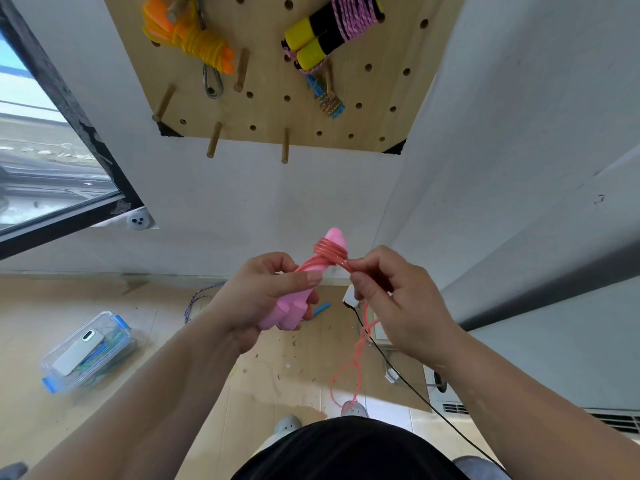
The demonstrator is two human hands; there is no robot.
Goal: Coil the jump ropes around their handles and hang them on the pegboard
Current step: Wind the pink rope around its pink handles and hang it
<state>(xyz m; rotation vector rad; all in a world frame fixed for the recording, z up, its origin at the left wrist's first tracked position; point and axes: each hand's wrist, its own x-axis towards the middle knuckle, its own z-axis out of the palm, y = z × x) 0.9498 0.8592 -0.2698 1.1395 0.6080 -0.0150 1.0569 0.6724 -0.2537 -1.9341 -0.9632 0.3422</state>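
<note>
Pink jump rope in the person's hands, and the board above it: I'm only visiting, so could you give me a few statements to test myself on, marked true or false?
1. The left hand grips two pink plastic handles together. True.
2. The pink rope is fully wound up. False: only a few turns circle the handles, and a loose length dangles below the right hand, which pinches it.
3. An orange-handled jump rope with yellow cord hangs on the wooden pegboard. True.
4. The clear plastic box with blue clips hangs on the pegboard. False: it sits on the floor.
</note>
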